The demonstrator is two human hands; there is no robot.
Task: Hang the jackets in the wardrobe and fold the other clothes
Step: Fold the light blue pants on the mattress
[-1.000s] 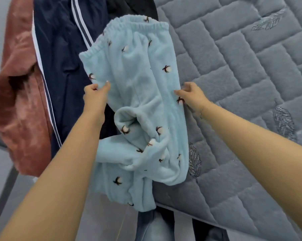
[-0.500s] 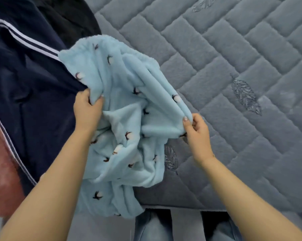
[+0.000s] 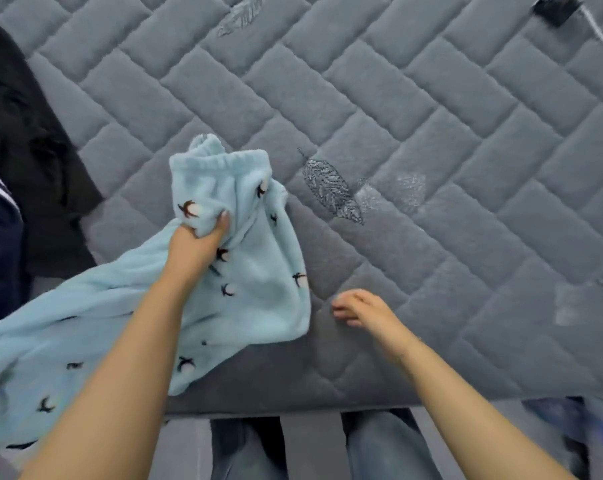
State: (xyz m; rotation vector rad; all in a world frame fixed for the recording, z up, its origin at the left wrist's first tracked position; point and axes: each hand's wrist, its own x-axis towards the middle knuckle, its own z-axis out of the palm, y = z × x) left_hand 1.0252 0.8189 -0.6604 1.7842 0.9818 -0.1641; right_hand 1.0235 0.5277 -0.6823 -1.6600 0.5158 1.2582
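One garment in hand, head view: pale blue fleece trousers (image 3: pixel 258 289), printed with small dark-and-white sprigs, elastic waistband uppermost, are lying bunched and unfolded, partly on the grey quilted mattress (image 3: pixel 431 150) and partly trailing off its near-left edge. Left hand (image 3: pixel 198 247) is gripping a fistful of fleece just below the waistband. Right hand (image 3: pixel 360 308) is hovering beside the trousers, fingers loosely bent, holding nothing. Dark clothes (image 3: pixel 23 150), one navy with white stripes, are waiting at far left, apparently unhung. Judged progress: early; folding barely started, wardrobe out of sight.
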